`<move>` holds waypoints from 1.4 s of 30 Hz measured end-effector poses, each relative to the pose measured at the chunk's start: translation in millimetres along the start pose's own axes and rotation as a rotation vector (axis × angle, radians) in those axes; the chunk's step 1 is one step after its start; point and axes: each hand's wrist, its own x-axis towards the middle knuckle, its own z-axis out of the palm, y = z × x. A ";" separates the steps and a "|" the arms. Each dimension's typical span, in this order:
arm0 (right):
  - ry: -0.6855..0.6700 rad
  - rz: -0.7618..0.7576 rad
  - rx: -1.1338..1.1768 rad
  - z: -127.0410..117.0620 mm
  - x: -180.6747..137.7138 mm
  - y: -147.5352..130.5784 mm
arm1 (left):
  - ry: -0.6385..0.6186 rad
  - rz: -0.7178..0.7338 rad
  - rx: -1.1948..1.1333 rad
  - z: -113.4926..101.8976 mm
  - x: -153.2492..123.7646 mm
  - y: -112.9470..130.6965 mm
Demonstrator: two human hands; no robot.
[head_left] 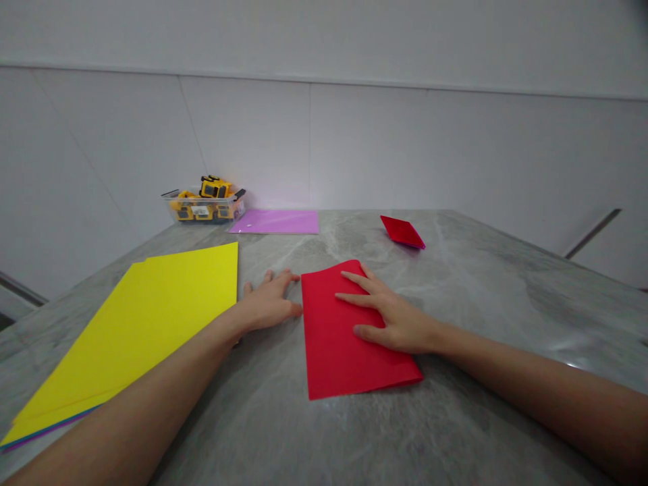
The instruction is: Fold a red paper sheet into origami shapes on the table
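Observation:
A folded red sheet of paper point(338, 351) lies on the grey marble table point(476, 304) in front of me. My right hand point(387, 314) rests flat on it, fingers stretched out and spread. My left hand point(268, 304) lies flat on the table just left of the sheet, its thumb touching the sheet's left edge, fingers extended.
A stack of coloured paper with a yellow top sheet point(146, 317) lies at the left. A purple sheet point(276, 221) and a clear tub of yellow toy vehicles point(205, 202) sit at the back. A small folded red paper piece point(402, 231) lies at the back right.

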 end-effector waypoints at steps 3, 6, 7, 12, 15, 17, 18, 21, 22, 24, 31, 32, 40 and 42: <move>-0.009 0.007 -0.007 -0.8 -0.2 -1.1 | 0.018 -0.017 -0.010 1.0 1.8 -1.0; -0.014 0.012 -0.006 -2.2 -0.9 -2.6 | 0.021 -0.031 -0.012 1.3 2.6 -2.0; -0.016 0.012 -0.003 -2.6 -1.2 -3.0 | 0.019 -0.031 -0.015 1.4 2.9 -2.4; -0.021 0.015 -0.004 -2.8 -1.7 -3.4 | 0.018 -0.025 -0.032 2.3 4.0 -3.6; -0.023 0.014 -0.012 -1.3 -1.6 -2.8 | 0.018 -0.027 -0.038 2.8 3.9 -3.3; -0.029 0.012 -0.016 -0.6 -1.4 -2.4 | 0.019 -0.029 -0.038 3.0 3.7 -3.1; -0.032 0.013 -0.018 -0.5 -1.4 -2.4 | 0.020 -0.029 -0.036 3.1 3.6 -3.1; -0.038 0.024 -0.020 -1.2 -1.2 -2.9 | 0.020 -0.024 -0.029 2.9 3.4 -3.3; -0.037 0.024 -0.020 -1.5 -1.0 -3.1 | 0.018 -0.020 -0.027 2.7 3.2 -3.3; -0.033 0.019 -0.019 -2.0 -0.6 -3.3 | 0.017 -0.017 -0.021 2.0 2.7 -3.0; -0.025 0.008 -0.011 -1.4 -0.3 -2.1 | 0.002 -0.012 0.038 -0.7 1.0 -0.5; -0.025 0.009 -0.012 -1.4 -0.5 -2.2 | 0.001 -0.012 0.043 -0.7 1.2 -0.5; -0.019 -0.004 -0.019 -1.7 -1.2 -2.7 | 0.027 0.016 0.014 0.5 1.9 -1.7; -0.016 -0.008 -0.010 -1.3 -0.9 -1.9 | 0.018 0.016 0.016 -0.4 1.1 -1.3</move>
